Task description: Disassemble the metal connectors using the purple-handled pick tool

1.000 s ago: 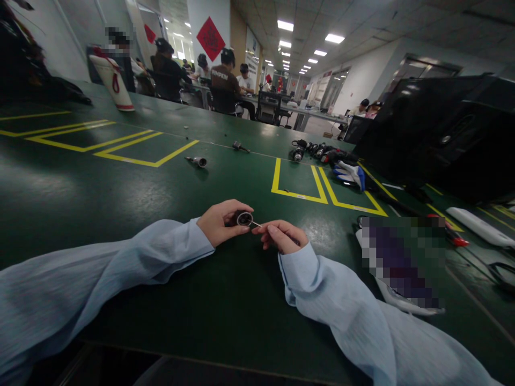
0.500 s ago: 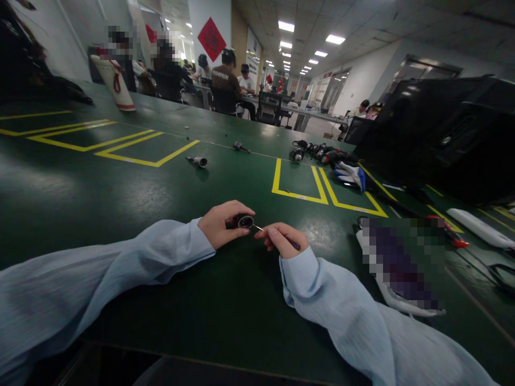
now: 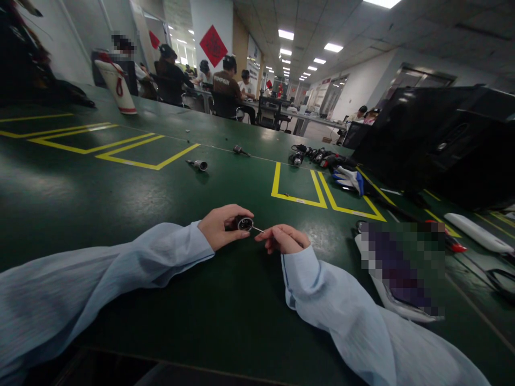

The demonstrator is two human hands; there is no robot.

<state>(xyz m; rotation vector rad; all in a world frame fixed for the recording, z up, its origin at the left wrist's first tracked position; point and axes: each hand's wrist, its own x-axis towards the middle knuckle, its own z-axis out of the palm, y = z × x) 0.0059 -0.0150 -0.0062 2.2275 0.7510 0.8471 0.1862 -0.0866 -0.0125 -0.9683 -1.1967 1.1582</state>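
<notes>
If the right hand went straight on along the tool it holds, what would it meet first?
Most likely the open end of the round part in the left hand: the thin tool in the right hand points at it. Depth is unclear, so whether they touch can't be told.

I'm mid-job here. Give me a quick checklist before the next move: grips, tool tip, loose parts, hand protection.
1. Left hand grips the cylindrical part: ok, held between thumb and fingers.
2. Right hand holds the thin-shafted tool: ok, pinched in the fingers.
3. Tool tip seated in the part: cannot tell; the shaft reaches the rim, but the contact is too small to read.
4. Flared metal piece away from both hands: ok, lying on the green table beyond the left hand.
5. Gloves worn: not ok, if required; both hands are bare and a blue-and-white glove lies on the table.
</notes>
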